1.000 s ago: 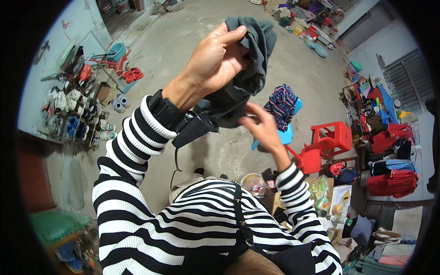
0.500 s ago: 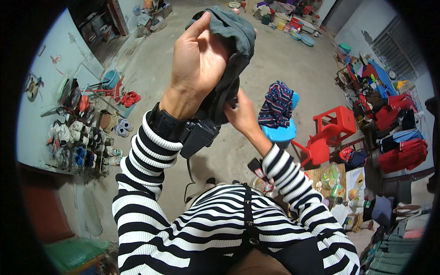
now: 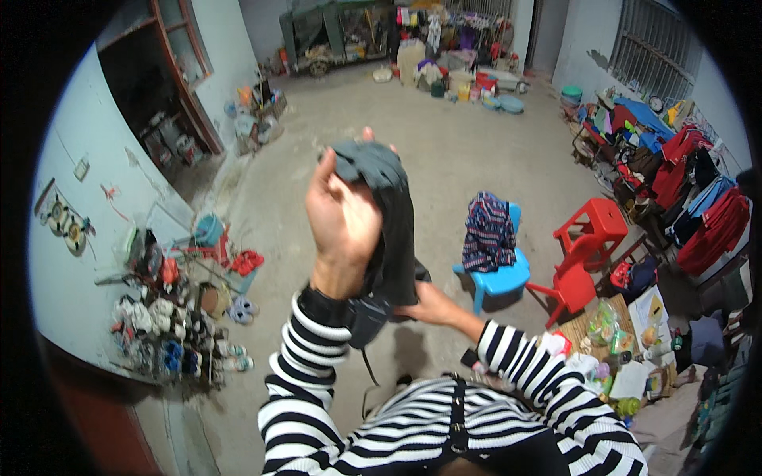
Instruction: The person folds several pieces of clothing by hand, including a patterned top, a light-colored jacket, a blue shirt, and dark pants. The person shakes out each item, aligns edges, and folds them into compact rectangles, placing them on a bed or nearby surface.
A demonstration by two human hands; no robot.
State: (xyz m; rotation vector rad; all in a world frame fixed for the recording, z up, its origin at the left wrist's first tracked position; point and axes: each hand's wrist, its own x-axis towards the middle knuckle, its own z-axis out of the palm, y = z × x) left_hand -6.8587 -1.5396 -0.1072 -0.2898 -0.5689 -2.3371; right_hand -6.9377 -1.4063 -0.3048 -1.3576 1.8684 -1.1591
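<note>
A: Where was the dark grey garment (image 3: 389,230)?
B: Hanging in front of the person's chest, left of the blue plastic chair (image 3: 502,274). Plaid cloth (image 3: 486,230) draped over that chair, red stool (image 3: 591,230) just right of it.
A: Hands?
B: Left hand (image 3: 343,216) raised, fingers curled, pinching the garment's top edge. Right hand (image 3: 427,303) below it, gripping the lower part; its fingers were mostly hidden behind the fabric.
</note>
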